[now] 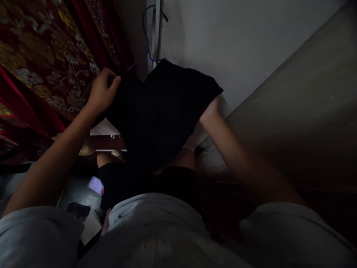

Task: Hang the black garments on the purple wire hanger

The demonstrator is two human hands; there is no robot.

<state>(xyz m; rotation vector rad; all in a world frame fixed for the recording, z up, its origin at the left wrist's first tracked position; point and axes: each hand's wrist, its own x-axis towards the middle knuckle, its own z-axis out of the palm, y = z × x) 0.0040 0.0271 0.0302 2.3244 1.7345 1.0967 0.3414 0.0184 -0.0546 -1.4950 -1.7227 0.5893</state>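
Note:
A black garment, apparently a T-shirt [158, 108], hangs spread out in front of me. A thin purple hanger [135, 65] shows at its neck, its hook up beside a pale upright post. At the garment's left shoulder my left hand [104, 87] is closed, thumb and fingers gripping the cloth's edge. My right hand [211, 110] reaches under the right sleeve from below. Cloth and motion blur hide its fingers, so what they do there cannot be made out.
Red curtain cloth with gold and silver embroidery [55, 56] hangs at the left. A grey wall [237, 37] rises ahead, with a large pale slanted surface [306, 93] at right. Low on the left, a lit phone [95, 185] and a dark device [78, 211] lie on a grey surface.

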